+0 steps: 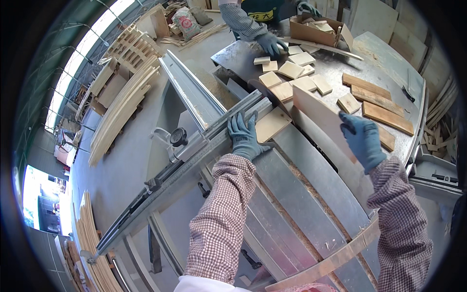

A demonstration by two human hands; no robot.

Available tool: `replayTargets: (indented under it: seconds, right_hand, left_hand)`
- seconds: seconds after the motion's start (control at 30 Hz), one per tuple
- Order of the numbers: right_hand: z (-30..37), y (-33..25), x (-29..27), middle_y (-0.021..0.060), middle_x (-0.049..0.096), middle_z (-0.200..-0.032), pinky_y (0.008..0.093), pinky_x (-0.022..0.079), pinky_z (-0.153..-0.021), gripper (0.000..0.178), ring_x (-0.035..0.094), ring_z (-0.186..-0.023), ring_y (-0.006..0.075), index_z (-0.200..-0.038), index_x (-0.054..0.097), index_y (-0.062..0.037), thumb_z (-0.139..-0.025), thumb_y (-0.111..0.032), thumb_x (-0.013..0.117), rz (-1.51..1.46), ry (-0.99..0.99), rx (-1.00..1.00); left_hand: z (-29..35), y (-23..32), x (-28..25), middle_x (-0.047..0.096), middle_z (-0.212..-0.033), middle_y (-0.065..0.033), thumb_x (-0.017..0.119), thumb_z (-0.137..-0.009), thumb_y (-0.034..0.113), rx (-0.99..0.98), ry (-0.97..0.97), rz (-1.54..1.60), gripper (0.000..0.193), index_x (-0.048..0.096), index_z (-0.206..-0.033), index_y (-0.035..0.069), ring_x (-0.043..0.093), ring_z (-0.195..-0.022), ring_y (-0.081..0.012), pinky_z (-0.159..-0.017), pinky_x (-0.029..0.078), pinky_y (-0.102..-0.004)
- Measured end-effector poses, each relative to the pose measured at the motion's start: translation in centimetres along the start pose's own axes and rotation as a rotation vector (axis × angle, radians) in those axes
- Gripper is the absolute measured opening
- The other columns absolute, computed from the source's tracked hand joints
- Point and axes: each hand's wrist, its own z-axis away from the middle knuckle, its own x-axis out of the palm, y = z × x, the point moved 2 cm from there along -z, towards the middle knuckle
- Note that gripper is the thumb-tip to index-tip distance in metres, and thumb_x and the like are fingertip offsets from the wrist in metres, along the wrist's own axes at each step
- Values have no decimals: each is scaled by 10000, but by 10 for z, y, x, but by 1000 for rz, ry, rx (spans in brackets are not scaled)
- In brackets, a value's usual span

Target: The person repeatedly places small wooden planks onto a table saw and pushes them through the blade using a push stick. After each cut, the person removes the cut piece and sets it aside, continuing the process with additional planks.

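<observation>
My left hand [244, 137], in a blue-grey work glove, lies on the metal crosscut fence [260, 104] of a sliding table saw, fingers stretched over it and thumb spread. Beside it a flat wood board [273, 125] rests on the sliding table [301, 160], near the dark saw blade [267, 91]. My right hand [362, 138], gloved alike, is raised next to an upright pale guide board [321, 119]. Its fingers are loosely bent and apart, with nothing visible in them. Several small cut blocks [292, 70] are scattered beyond the blade.
Across the saw a co-worker's gloved hand [272, 45] reaches to the blocks, by a cardboard box [316, 31] of wood pieces. Brown wood strips [387, 117] lie at the right of the saw top. Long planks [121, 114] are stacked on the left. A round clamp knob [178, 136] stands by the fence.
</observation>
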Motion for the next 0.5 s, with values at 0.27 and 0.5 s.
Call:
replayTargets:
  seconds: [0.27, 0.5]
  right_hand:
    - [59, 49, -45, 12, 670, -794, 212, 453, -539, 288, 490, -569, 37, -1113, 645, -43, -825, -30, 648, -411, 39, 359]
    - [96, 64, -58, 8, 657, -767, 204, 443, -530, 296, 478, -568, 32, -1114, 643, -39, -819, -16, 650, -430, 37, 386]
  left_hand:
    - [14, 1, -12, 99, -1477, -255, 741, -489, 687, 122, -154, 6, 1313, 95, -1461, 85, 47, -1377, -405, -1112, -15, -529]
    - [39, 15, 7, 167, -1450, -238, 760, -503, 648, 98, 11, -128, 1050, 394, -1358, 162, 118, -1348, -406, -1109, 62, -527]
